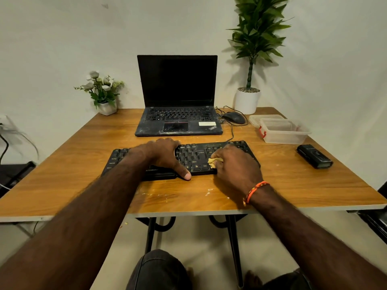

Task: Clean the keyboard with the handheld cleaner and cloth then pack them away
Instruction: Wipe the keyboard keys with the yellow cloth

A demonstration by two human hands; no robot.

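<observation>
On black keyboard: right hand bunches crumpled yellow cloth.

Both forearms are bare, with no sleeves showing. An orange braided thread band circles the right wrist. Dark shorts cover the knees.

On the worktop there were one keyboard, one laptop, one mouse, one cloth, one handheld cleaner, two plastic containers, two potted plants and two hands.
</observation>
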